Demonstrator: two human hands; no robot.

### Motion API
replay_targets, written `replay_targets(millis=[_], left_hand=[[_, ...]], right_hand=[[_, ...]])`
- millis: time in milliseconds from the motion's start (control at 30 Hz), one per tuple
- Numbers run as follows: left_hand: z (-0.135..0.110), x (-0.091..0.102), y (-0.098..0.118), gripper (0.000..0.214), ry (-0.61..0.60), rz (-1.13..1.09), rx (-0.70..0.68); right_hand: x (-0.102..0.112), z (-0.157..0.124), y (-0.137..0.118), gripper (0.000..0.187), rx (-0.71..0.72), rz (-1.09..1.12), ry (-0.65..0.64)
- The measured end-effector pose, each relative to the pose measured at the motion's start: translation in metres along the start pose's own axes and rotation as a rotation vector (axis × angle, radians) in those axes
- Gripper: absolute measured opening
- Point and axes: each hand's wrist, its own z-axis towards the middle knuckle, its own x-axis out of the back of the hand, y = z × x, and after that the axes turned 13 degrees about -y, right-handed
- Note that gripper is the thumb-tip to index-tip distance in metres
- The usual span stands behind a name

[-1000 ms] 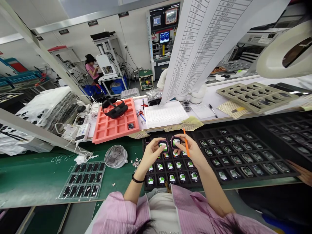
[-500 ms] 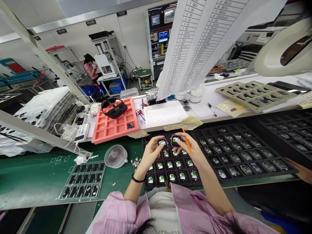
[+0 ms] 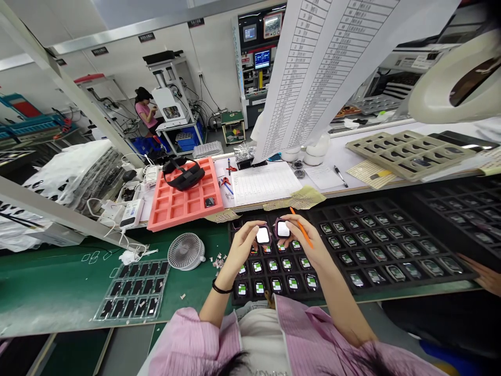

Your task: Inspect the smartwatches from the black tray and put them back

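My left hand [image 3: 244, 241] is closed round a smartwatch [image 3: 262, 235] whose screen glows white, with the thumb at its edge. In my right hand [image 3: 303, 235] is a second smartwatch [image 3: 283, 228], its screen mostly white too. An orange stick-like tool [image 3: 301, 227], perhaps a pen or pry stick, is also tucked in the right hand and slants across the fingers. Both watches are held side by side above a black tray [image 3: 246, 298], where rows of watches with green-and-white screens lie in compartments. The hands hide part of the tray's upper rows.
More black watch trays [image 3: 385, 286] extend right, near another person's hand [image 3: 483, 274]. To the left are a small fan [image 3: 186, 251] and a clear tray of black parts [image 3: 131, 290]. A pink tray [image 3: 161, 215] bears a black headset [image 3: 183, 175]. Paper sheets [image 3: 313, 78] hang overhead.
Both held watch screens have switched from green and white to mostly white. My hands have barely moved; the orange tool has shifted slightly.
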Motion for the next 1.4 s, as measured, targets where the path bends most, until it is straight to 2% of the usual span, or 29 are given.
replay_targets(millis=[200, 367, 533, 867, 1033, 1233, 1400], left_hand=[[0.001, -0.001, 0.002, 0.041, -0.036, -0.009, -0.020], [0.001, -0.001, 0.003, 0.048, -0.066, -0.018, -0.054], [0.000, -0.002, 0.004, 0.050, -0.066, -0.012, -0.054], [0.002, -0.001, 0.007, 0.039, 0.031, -0.014, 0.009], [0.003, -0.004, 0.009, 0.039, 0.023, -0.008, -0.001], [0.002, -0.001, 0.004, 0.035, -0.035, 0.020, -0.058], [0.002, 0.001, 0.001, 0.045, -0.060, 0.035, -0.061]], right_hand=[[0.004, 0.000, 0.001, 0.029, -0.018, 0.021, -0.026], [0.007, -0.001, 0.002, 0.039, -0.032, 0.038, -0.067], [0.006, -0.002, 0.003, 0.044, -0.016, -0.009, -0.056], [0.003, 0.001, -0.001, 0.030, -0.024, 0.010, 0.027], [-0.002, 0.004, -0.008, 0.027, -0.041, -0.024, 0.060], [0.004, 0.007, -0.001, 0.034, -0.056, -0.010, -0.045], [0.010, 0.006, 0.008, 0.046, -0.043, -0.032, -0.108]])
